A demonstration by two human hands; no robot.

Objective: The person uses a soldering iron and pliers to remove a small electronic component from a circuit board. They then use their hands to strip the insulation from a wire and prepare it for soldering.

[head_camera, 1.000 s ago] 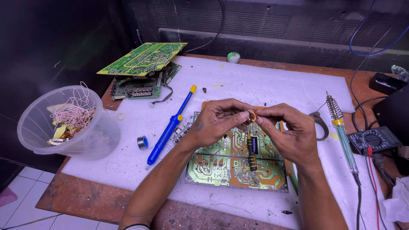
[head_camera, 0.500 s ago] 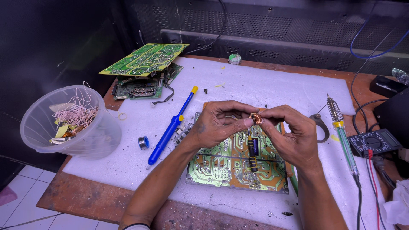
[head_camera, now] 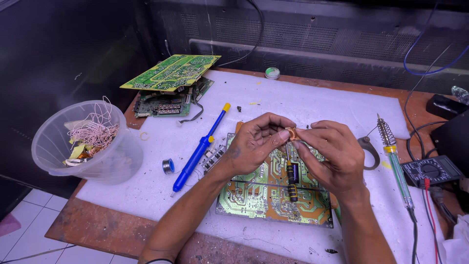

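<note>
My left hand [head_camera: 256,142] and my right hand [head_camera: 330,154] meet above a green circuit board [head_camera: 249,195] lying solder side up on the white mat. Both pinch a small copper-wound coil [head_camera: 291,133] between thumb and fingertips. A black and yellow screwdriver [head_camera: 291,181] lies on the board under my hands. Part of the board is hidden by my hands and forearms.
A blue desoldering pump [head_camera: 200,149] and a small solder spool [head_camera: 168,165] lie left of the board. A clear plastic tub [head_camera: 85,146] of wire scraps stands at the left edge. Stacked circuit boards [head_camera: 171,73] are at the back left. A soldering iron [head_camera: 393,151] and a multimeter [head_camera: 432,170] are at the right.
Both hands stay on the coil and hold nearly the same pose; the fingers shift slightly around it.
</note>
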